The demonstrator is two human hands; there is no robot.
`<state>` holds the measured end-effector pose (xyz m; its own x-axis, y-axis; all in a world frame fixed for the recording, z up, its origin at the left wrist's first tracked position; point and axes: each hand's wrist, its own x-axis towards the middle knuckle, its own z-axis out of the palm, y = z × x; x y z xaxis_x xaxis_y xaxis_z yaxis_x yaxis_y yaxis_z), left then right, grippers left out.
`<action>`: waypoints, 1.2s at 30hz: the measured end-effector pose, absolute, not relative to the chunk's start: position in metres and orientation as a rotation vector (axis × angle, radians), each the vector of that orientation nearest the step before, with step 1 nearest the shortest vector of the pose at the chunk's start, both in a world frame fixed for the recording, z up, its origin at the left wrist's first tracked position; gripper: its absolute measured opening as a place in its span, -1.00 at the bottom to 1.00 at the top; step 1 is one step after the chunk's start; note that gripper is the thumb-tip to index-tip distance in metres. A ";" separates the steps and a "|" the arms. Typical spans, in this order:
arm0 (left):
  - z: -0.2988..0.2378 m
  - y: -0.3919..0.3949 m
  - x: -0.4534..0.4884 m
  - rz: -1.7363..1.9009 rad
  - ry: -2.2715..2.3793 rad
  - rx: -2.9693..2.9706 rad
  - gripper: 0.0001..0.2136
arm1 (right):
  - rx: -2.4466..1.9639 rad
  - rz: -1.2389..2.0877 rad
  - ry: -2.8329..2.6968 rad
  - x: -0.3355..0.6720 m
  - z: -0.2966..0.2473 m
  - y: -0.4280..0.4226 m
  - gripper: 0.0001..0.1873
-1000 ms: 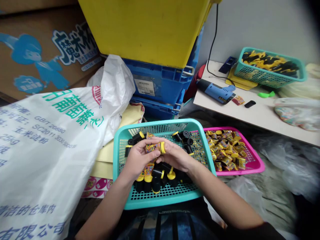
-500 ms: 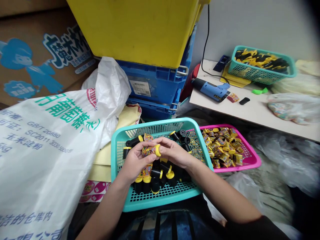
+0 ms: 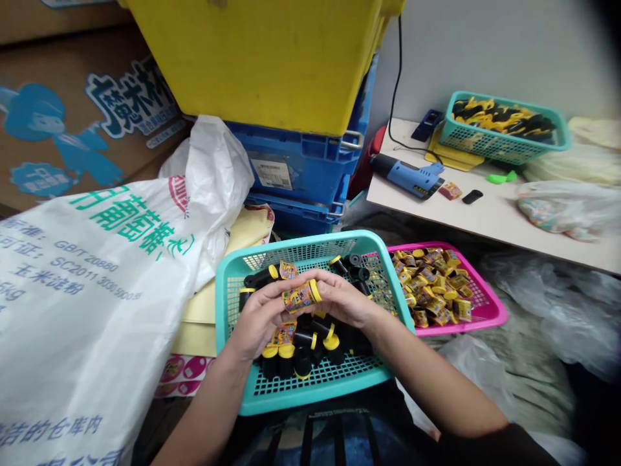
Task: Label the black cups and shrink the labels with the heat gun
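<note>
Both my hands hold one small tube (image 3: 301,296) with a yellow cap and a colourful label, lying sideways over the teal basket (image 3: 233,362) on my lap. My left hand (image 3: 259,317) grips its labelled body from the left. My right hand (image 3: 342,303) pinches the capped end from the right. Under my hands the basket holds several black tubes with yellow caps (image 3: 301,346), a few with labels on them.
A pink basket (image 3: 490,317) of labelled tubes sits right of the teal one. A big white printed sack (image 3: 87,291) fills the left. Blue crates (image 3: 301,168) under a yellow bin (image 3: 262,58) stand behind. The table (image 3: 499,213) at right carries a blue tool (image 3: 407,176) and another teal basket (image 3: 504,126).
The tube has stayed between both hands, shifting slightly as my fingers work on it. The camera view drifted a little; the baskets have not moved.
</note>
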<state>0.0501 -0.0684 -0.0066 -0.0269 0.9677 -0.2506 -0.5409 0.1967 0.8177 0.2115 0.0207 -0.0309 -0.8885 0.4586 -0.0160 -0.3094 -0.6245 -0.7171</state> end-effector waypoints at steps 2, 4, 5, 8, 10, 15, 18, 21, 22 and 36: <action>-0.005 -0.068 0.052 1.343 0.926 0.632 -0.69 | -0.296 2.455 -1.039 0.210 -0.032 0.020 -0.60; -0.005 -0.067 0.055 1.379 1.025 0.702 -0.71 | -0.346 2.424 -1.047 0.208 -0.033 0.020 -0.57; -0.005 -0.066 0.058 1.386 1.098 0.737 -0.73 | -0.378 2.411 -1.057 0.208 -0.034 0.020 -0.55; -0.005 -0.065 0.063 1.365 1.226 0.805 -0.74 | -0.453 2.375 -1.091 0.206 -0.038 0.019 -0.52; -0.005 -0.064 0.064 1.336 1.231 0.806 -0.74 | -0.471 2.366 -1.114 0.205 -0.040 0.019 -0.53; -0.005 -0.066 0.062 1.345 1.115 0.623 -0.67 | -0.357 2.421 -1.131 0.209 -0.038 0.022 -0.45; -0.008 -0.066 0.060 1.354 1.092 0.612 -0.61 | -0.434 2.104 -1.475 0.212 -0.029 0.024 -0.39; -0.011 -0.066 0.058 1.327 1.117 0.698 -0.49 | -0.443 1.479 -1.943 0.217 -0.009 0.023 -0.50; -0.011 -0.066 0.058 1.307 1.125 0.737 -0.45 | -0.448 1.313 -2.014 0.222 -0.001 0.023 -0.57; 0.003 -0.060 0.048 1.133 1.489 1.086 -0.60 | -1.599 0.612 -1.328 0.420 0.010 0.043 -0.26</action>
<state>0.0485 -0.0601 0.0033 -0.1659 0.9728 -0.1617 0.1042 0.1803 0.9781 0.4202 0.0434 0.0099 0.2885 0.9401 0.1817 0.4722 0.0254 -0.8811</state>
